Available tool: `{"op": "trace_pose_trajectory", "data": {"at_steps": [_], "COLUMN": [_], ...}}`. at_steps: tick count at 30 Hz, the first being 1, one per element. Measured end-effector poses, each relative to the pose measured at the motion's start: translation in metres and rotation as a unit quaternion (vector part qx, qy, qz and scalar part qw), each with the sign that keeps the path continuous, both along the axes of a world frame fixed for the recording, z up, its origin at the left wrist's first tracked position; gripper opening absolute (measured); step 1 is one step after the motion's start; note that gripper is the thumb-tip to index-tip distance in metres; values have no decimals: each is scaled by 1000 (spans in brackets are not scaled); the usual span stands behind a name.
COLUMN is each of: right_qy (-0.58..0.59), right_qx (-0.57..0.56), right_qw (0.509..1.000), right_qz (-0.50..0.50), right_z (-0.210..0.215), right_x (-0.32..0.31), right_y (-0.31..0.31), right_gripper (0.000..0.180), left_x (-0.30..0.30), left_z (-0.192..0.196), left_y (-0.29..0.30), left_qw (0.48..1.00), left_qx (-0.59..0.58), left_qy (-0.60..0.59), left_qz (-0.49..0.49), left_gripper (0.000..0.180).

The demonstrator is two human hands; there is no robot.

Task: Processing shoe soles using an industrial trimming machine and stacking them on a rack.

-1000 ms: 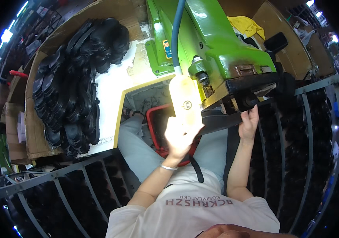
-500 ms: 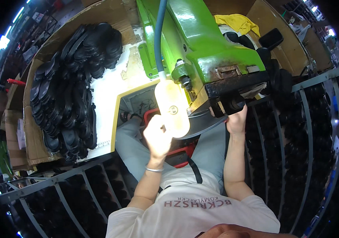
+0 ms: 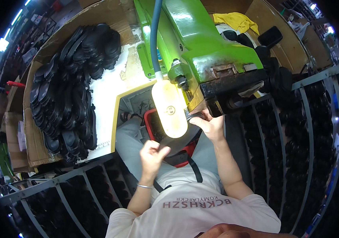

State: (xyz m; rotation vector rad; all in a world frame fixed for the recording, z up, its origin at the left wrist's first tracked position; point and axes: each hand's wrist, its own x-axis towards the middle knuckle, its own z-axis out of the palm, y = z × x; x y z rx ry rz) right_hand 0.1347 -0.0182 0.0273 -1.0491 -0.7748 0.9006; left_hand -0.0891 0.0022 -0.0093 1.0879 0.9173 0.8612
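Holding: the left hand is pinching the near edge of a dark shoe sole, fingers closed on it, above the person's lap.
Right hand: the right hand is gripping the far end of the same sole, pressing it up to the dark working head of the green machine.
Sole position: it is lying flat between both hands, just under the glowing lamp, partly hidden by the glare.
Handling: it is looking light, thin and rubbery, likely bending if held at one end only; taking it at both edges, as now, seems the steady way.
Grip risk: the smooth surface could be slipping under pressure, and the fingers are sitting close to the machine's head.
Below: a red crate is sitting under the hands.
Bench: the pale bench is carrying a big heap of black soles.
Around: racks of dark soles are standing on the person's right side.
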Motion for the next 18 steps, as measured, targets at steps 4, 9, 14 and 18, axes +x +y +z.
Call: {"op": "trace_pose_trajectory", "data": {"at_steps": [4,9,14,18], "right_qy": [-11,-271,-92,-12], "right_qx": [4,-89,-42,60], "right_qw": [1000,958,912,910], "right_qz": [-21,0,-397,-410], "right_z": [10,44,78,60], "right_x": [2,46,107,154], "right_y": [6,-25,-55,-31], "right_gripper": [61,38,26,44], "left_x": [38,72,81,48], "left_z": [-8,-16,-10,-57], "left_y": [-48,-49,-12,65], "left_qw": [996,994,998,998], "left_qx": [-72,-32,-4,64], "left_qy": [-16,-8,-46,-8], "left_qz": [-52,-108,-42,-13], "left_gripper": [29,22,17,13]}}
